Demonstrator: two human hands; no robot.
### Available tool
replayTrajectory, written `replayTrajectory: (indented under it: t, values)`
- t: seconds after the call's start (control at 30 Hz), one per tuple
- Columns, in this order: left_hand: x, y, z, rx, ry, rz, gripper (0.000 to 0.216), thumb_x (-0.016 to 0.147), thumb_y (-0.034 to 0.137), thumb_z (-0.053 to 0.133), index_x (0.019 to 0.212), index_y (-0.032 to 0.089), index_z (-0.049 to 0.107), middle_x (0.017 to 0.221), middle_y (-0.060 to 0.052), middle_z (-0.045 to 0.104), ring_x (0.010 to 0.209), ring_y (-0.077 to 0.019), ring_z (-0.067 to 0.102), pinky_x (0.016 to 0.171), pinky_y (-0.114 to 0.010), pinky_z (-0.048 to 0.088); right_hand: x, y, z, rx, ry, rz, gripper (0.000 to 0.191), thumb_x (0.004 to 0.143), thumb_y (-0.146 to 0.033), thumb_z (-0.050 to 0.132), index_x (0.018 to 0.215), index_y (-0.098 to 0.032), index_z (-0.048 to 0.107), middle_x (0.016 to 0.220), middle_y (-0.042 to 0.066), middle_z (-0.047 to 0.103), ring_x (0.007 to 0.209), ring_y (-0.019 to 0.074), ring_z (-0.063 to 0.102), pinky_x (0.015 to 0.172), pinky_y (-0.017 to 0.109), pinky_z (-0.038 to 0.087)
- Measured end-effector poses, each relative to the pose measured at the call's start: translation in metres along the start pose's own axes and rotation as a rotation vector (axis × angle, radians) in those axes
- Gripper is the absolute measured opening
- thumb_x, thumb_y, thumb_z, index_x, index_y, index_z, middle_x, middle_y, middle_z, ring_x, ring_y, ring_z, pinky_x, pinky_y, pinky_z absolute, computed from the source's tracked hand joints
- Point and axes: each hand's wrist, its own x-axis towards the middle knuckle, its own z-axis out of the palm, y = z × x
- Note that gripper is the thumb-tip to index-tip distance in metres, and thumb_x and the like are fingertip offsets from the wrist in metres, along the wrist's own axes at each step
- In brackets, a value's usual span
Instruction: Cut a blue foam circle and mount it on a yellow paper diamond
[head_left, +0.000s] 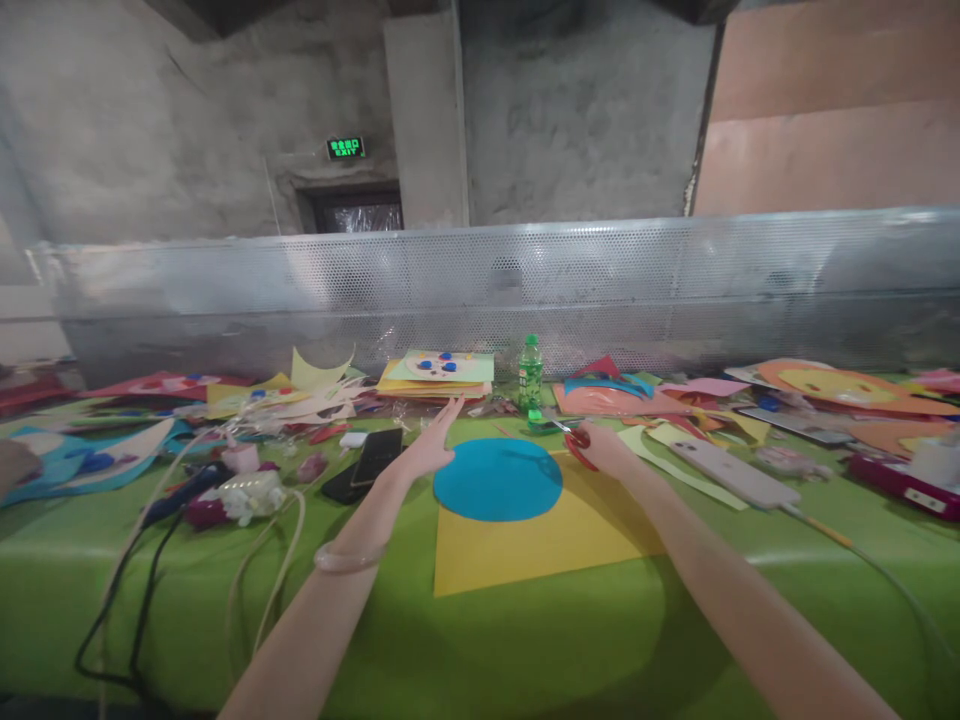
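A blue paper circle (pixel 498 480) lies on a yellow sheet of paper (pixel 525 560) in front of me. My left hand (pixel 435 442) is at the circle's left edge, its fingers stretched forward and apart, holding nothing. To the right of the circle, my right hand (pixel 606 450) is closed round the red handles of a pair of scissors (pixel 576 437). The metal blades point forward and left, toward a green bottle (pixel 531 372). Whether the left fingertips touch the table is too blurred to tell.
Beyond my left hand is a stack of coloured sheets (pixel 435 378). Dark phones (pixel 377 458), a power strip with cables (pixel 247 497) and paper scraps lie left. A pale phone (pixel 731 472) on a cable and more cut paper lie right. A perforated metal panel (pixel 480 285) stands behind the green table (pixel 495 650).
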Motion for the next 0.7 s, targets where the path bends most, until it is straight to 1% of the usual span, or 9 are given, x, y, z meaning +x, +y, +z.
replayTrajectory:
  t: [0.13, 0.2, 0.27, 0.33, 0.43, 0.5, 0.57, 0.63, 0.7]
  values:
    - [-0.001, 0.0022, -0.0005, 0.012, -0.018, -0.006, 0.095, 0.067, -0.001, 0.048, 0.142, 0.032, -0.001, 0.15, -0.009, 0.008, 0.12, -0.03, 0.042, 0.046, -0.016, 0.04, 0.0005, 0.0017, 0.0015, 0.008, -0.004, -0.007, 0.021, 0.081, -0.037, 0.049, 0.078, -0.017, 0.053, 0.077, 0.009, 0.064, 0.067, 0.0187, 0.057, 0.055, 0.024, 0.032]
    - [-0.0018, 0.0034, -0.0012, 0.021, -0.016, -0.01, 0.095, 0.067, 0.0, 0.048, 0.142, 0.032, -0.002, 0.149, -0.01, 0.014, 0.116, -0.0282, 0.047, 0.045, -0.016, 0.038, 0.0001, 0.0018, 0.0013, 0.017, -0.007, -0.007, 0.022, 0.081, -0.038, 0.048, 0.078, -0.017, 0.053, 0.077, 0.009, 0.064, 0.067, 0.0186, 0.057, 0.055, 0.024, 0.032]
    - [-0.0028, 0.0044, -0.0018, 0.021, -0.014, -0.02, 0.094, 0.067, 0.001, 0.048, 0.142, 0.03, 0.0, 0.146, -0.012, 0.024, 0.104, -0.0246, 0.056, 0.044, -0.017, 0.038, -0.0006, 0.0012, 0.0006, 0.022, -0.009, -0.004, 0.021, 0.081, -0.037, 0.049, 0.078, -0.017, 0.053, 0.077, 0.009, 0.064, 0.066, 0.0183, 0.057, 0.054, 0.024, 0.032]
    - [-0.0037, 0.0049, -0.0022, 0.018, -0.021, -0.04, 0.091, 0.067, 0.003, 0.048, 0.143, 0.028, 0.003, 0.142, -0.015, 0.033, 0.086, -0.0198, 0.062, 0.043, -0.017, 0.037, -0.0011, 0.0003, -0.0003, 0.023, -0.012, 0.0, 0.021, 0.08, -0.037, 0.049, 0.078, -0.017, 0.053, 0.075, 0.008, 0.064, 0.064, 0.0178, 0.056, 0.054, 0.024, 0.031]
    - [-0.0043, 0.0045, -0.0024, 0.023, -0.041, -0.072, 0.09, 0.067, 0.006, 0.046, 0.143, 0.026, 0.004, 0.139, -0.018, 0.036, 0.059, -0.0112, 0.06, 0.041, -0.017, 0.034, -0.0008, -0.0004, -0.0006, 0.015, -0.017, -0.003, 0.02, 0.08, -0.037, 0.05, 0.076, -0.017, 0.054, 0.074, 0.007, 0.064, 0.063, 0.0175, 0.056, 0.053, 0.024, 0.031]
    - [-0.004, 0.0034, -0.0022, 0.03, -0.052, -0.074, 0.089, 0.068, 0.006, 0.046, 0.143, 0.026, 0.004, 0.139, -0.019, 0.035, 0.053, -0.0085, 0.058, 0.041, -0.018, 0.034, -0.0001, 0.0003, 0.0001, 0.002, -0.013, -0.01, 0.021, 0.08, -0.037, 0.05, 0.076, -0.017, 0.054, 0.074, 0.007, 0.064, 0.063, 0.0177, 0.056, 0.053, 0.024, 0.03]
    - [-0.0033, 0.0019, -0.0017, 0.034, -0.042, -0.06, 0.088, 0.068, 0.006, 0.046, 0.143, 0.026, 0.005, 0.139, -0.019, 0.035, 0.061, -0.0115, 0.061, 0.046, -0.018, 0.037, 0.0008, 0.0017, 0.0014, -0.004, -0.01, -0.014, 0.021, 0.08, -0.037, 0.049, 0.076, -0.017, 0.054, 0.074, 0.007, 0.063, 0.063, 0.0176, 0.056, 0.053, 0.024, 0.03]
    - [-0.0024, 0.0002, -0.001, 0.039, -0.014, -0.043, 0.088, 0.067, 0.006, 0.048, 0.143, 0.026, 0.009, 0.139, -0.017, 0.037, 0.078, -0.0177, 0.064, 0.053, -0.02, 0.042, 0.0015, 0.0032, 0.0026, -0.002, -0.01, -0.014, 0.02, 0.08, -0.036, 0.049, 0.077, -0.017, 0.054, 0.074, 0.007, 0.064, 0.064, 0.0175, 0.056, 0.053, 0.024, 0.03]
    - [-0.0015, -0.0013, -0.0004, 0.051, 0.016, -0.037, 0.087, 0.067, 0.006, 0.049, 0.143, 0.027, 0.012, 0.138, -0.015, 0.038, 0.094, -0.0221, 0.061, 0.062, -0.022, 0.045, 0.002, 0.0042, 0.0032, 0.008, -0.01, -0.012, 0.02, 0.08, -0.036, 0.049, 0.077, -0.017, 0.054, 0.075, 0.007, 0.064, 0.065, 0.0177, 0.056, 0.054, 0.024, 0.03]
